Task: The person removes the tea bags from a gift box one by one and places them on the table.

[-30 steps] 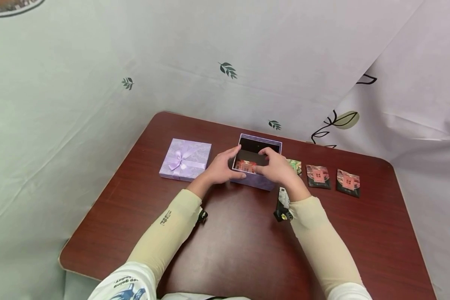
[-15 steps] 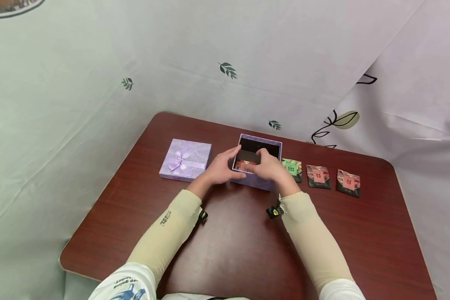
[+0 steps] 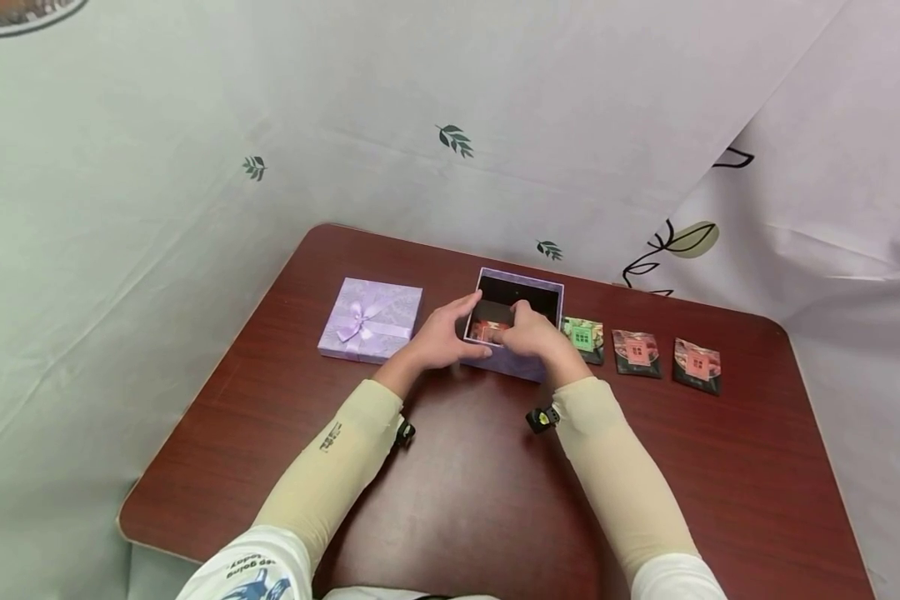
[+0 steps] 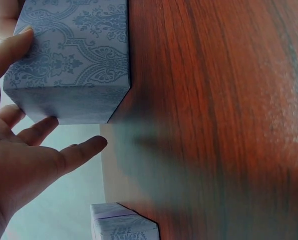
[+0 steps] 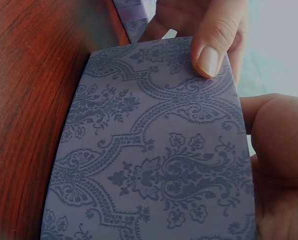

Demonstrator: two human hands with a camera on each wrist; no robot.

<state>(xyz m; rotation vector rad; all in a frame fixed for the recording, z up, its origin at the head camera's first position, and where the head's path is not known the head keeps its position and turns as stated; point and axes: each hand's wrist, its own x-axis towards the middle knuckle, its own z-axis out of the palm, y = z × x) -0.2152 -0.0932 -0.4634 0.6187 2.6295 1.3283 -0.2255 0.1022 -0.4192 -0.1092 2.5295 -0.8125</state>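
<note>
A lidless purple patterned gift box (image 3: 506, 360) with a black inside stands near the table's back edge. My left hand (image 3: 444, 333) holds its near left corner. In the left wrist view the left thumb (image 4: 20, 47) lies on the front wall and some fingers touch the side wall. My right hand (image 3: 536, 333) reaches over the front rim into the box, its fingertips mostly hidden. By its thumb, a red-labelled packet (image 3: 483, 331) lies inside the box. In the right wrist view the front wall (image 5: 153, 145) hides most of the right hand.
Left of the box rests its purple lid (image 3: 371, 319) with a ribbon bow. To the right lie a green-labelled packet (image 3: 585, 337) and two red-labelled packets (image 3: 636, 352), spaced in a row. A cloth wall (image 3: 345, 150) hangs behind the brown table (image 3: 480, 500).
My right hand has moved left and slightly deeper inside the box, uncovering the green-labelled packet. The left hand, the box and the lid have stayed in place.
</note>
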